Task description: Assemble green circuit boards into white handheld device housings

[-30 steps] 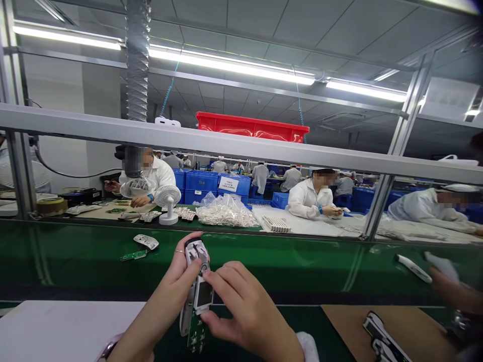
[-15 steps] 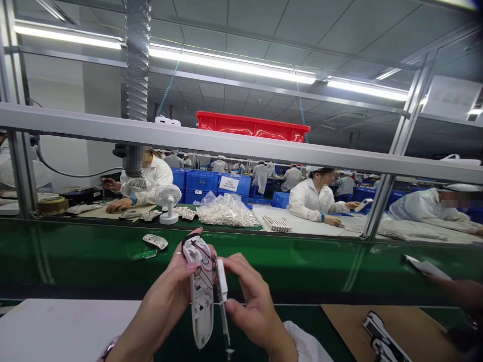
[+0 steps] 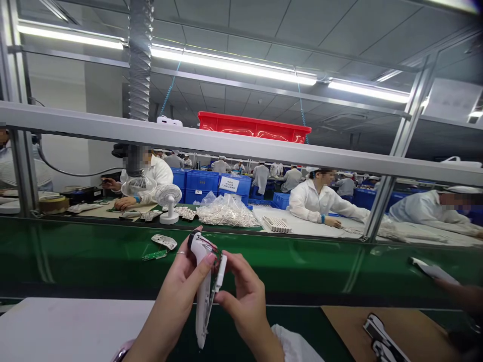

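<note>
A long white plastic housing half [image 3: 203,306] is gripped by my left hand [image 3: 184,284], thumb near its upper end. My right hand [image 3: 247,294] pinches a narrow circuit board with a white block [image 3: 221,271] on it, close beside the housing's open side. Thin red and dark wires run between the two at the top. The housing is turned edge-on, so its inside is mostly hidden. Beyond my left hand, a white shell piece [image 3: 165,242] and a green circuit board [image 3: 154,255] lie on the green belt [image 3: 302,266].
A white board [image 3: 75,327] lies at front left. Brown cardboard [image 3: 343,327] with black-and-white parts [image 3: 383,337] is at front right. At the right edge, another person's hand [image 3: 462,299] holds a white piece. A small fan [image 3: 168,201] and bagged parts [image 3: 228,211] stand behind the belt.
My left hand has turned the housing from facing me to edge-on. My right hand has brought the circuit board closer against it. The loose pieces on the belt have shifted right in view.
</note>
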A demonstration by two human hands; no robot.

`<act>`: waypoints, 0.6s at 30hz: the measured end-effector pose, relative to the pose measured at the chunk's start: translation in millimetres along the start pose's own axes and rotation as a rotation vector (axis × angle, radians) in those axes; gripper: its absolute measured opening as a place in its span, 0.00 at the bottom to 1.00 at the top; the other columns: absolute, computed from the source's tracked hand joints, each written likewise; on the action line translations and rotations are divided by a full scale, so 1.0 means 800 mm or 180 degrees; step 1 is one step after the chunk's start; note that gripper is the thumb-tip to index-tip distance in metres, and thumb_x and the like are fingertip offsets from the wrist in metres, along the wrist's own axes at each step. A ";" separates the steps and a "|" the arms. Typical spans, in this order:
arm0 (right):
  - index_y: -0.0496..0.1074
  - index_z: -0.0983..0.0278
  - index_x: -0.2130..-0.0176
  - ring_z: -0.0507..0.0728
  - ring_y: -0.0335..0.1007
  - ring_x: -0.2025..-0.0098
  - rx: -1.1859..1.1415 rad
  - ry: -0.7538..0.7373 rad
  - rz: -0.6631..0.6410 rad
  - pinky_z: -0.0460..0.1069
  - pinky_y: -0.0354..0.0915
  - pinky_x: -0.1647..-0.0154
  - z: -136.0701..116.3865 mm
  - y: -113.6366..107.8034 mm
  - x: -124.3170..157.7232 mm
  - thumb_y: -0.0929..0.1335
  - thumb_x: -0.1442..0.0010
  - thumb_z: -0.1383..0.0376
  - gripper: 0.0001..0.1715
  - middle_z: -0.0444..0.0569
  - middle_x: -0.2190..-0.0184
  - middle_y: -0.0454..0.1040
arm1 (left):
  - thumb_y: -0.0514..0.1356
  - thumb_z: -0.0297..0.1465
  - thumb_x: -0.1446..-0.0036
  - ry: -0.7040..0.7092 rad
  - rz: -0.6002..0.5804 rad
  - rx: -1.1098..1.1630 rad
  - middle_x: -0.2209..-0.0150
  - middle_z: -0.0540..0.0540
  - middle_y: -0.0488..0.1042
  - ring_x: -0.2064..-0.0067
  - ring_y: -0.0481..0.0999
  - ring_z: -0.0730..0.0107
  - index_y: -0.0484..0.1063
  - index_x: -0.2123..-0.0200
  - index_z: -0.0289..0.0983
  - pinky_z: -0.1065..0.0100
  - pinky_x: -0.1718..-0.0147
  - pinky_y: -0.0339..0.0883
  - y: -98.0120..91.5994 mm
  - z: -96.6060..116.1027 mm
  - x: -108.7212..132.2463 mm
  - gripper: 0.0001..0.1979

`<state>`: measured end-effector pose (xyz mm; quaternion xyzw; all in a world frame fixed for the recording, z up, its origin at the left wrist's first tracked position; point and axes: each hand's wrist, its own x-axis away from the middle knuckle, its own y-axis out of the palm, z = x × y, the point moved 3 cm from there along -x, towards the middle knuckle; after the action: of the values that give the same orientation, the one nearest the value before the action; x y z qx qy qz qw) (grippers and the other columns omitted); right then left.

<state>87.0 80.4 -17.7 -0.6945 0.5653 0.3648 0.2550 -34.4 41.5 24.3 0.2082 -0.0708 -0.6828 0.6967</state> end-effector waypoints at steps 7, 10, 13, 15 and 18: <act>0.72 0.61 0.51 0.59 0.65 0.58 0.0003 -0.0054 -0.0159 0.55 0.66 0.56 -0.012 -0.009 -0.005 0.66 0.44 0.44 0.30 0.52 0.62 0.71 | 0.66 0.37 0.49 -0.0044 0.0028 0.0122 0.57 0.50 0.75 0.54 0.74 0.66 0.58 0.41 0.49 0.71 0.57 0.66 0.001 0.000 0.005 0.33; 0.72 0.61 0.51 0.59 0.65 0.60 -0.0104 0.0093 -0.0257 0.54 0.66 0.58 -0.014 -0.008 -0.006 0.65 0.44 0.43 0.31 0.52 0.63 0.69 | 0.65 0.38 0.48 -0.0117 0.0098 0.0309 0.56 0.47 0.76 0.57 0.75 0.65 0.59 0.41 0.45 0.70 0.61 0.68 0.004 0.001 0.007 0.32; 0.71 0.61 0.50 0.59 0.65 0.59 -0.0141 0.0195 -0.0222 0.54 0.66 0.56 -0.013 -0.007 -0.004 0.65 0.43 0.44 0.30 0.52 0.63 0.69 | 0.65 0.39 0.49 -0.0086 0.0178 0.0381 0.58 0.48 0.77 0.60 0.77 0.65 0.61 0.42 0.46 0.70 0.64 0.69 0.006 0.001 0.008 0.31; 0.70 0.60 0.49 0.59 0.66 0.57 -0.0127 0.0210 -0.0186 0.53 0.66 0.54 -0.013 -0.006 -0.004 0.65 0.42 0.46 0.29 0.52 0.61 0.69 | 0.66 0.38 0.51 0.0072 0.0230 0.0321 0.58 0.48 0.77 0.59 0.77 0.63 0.63 0.43 0.46 0.70 0.62 0.68 0.006 0.002 0.008 0.31; 0.69 0.60 0.48 0.59 0.67 0.55 -0.0116 0.0207 -0.0208 0.53 0.65 0.52 -0.016 -0.007 -0.006 0.64 0.40 0.47 0.27 0.52 0.59 0.70 | 0.67 0.38 0.52 0.0244 0.0260 0.0111 0.58 0.47 0.77 0.55 0.76 0.62 0.65 0.45 0.45 0.70 0.58 0.67 0.004 0.001 0.008 0.31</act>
<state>94.9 75.2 -6.5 -0.7285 0.5436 0.3439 0.2356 -31.1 35.2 25.1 0.2433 -0.0643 -0.6439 0.7225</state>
